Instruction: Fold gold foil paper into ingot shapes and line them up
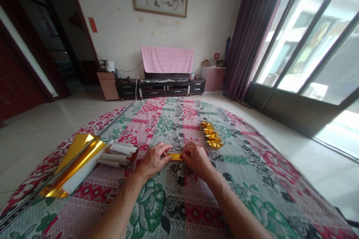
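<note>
A small strip of gold foil paper lies level between my two hands, low over the patterned cloth. My left hand pinches its left end between thumb and fingers. At the right end, my right hand has its fingers closed on the same strip, and they hide that end. Beyond my right hand, a row of folded gold foil pieces rests on the cloth. On the left lie gold foil sheets, partly curled, with white rolls beside them.
The flowered cloth covers the round table under my forearms. Past its far edge stand a black cabinet and a screen draped with a pink towel. Glass doors and a dark curtain are on the right.
</note>
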A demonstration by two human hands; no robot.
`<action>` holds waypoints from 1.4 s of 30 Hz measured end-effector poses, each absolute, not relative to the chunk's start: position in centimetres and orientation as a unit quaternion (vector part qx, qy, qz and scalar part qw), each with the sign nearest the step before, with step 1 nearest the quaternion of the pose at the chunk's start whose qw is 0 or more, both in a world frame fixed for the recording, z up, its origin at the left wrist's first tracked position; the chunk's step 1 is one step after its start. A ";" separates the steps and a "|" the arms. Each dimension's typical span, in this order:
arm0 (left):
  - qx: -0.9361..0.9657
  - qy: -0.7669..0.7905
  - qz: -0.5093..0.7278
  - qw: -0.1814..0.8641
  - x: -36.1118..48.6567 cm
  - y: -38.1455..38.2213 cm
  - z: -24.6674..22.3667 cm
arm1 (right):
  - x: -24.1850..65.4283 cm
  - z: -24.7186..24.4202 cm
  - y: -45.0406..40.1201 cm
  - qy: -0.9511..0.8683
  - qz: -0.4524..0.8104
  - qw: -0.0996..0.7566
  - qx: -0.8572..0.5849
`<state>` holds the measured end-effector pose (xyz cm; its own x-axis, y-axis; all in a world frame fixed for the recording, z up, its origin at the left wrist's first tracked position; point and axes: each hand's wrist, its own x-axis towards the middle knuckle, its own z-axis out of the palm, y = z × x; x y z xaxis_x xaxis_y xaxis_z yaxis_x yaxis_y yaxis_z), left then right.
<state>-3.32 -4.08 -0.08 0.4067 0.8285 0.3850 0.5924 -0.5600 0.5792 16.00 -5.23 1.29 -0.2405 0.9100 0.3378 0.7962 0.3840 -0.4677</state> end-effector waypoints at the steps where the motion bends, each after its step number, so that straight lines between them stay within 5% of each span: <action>1: 0.820 0.432 0.330 0.177 -3.3 -4.1 -0.1 | 16.0 1.3 -5.2 -0.781 0.100 0.284 -0.547; 42: 0.840 0.411 0.321 0.148 -3.1 -4.3 0.4 | 15.7 1.4 -5.3 -0.775 0.074 0.263 -0.570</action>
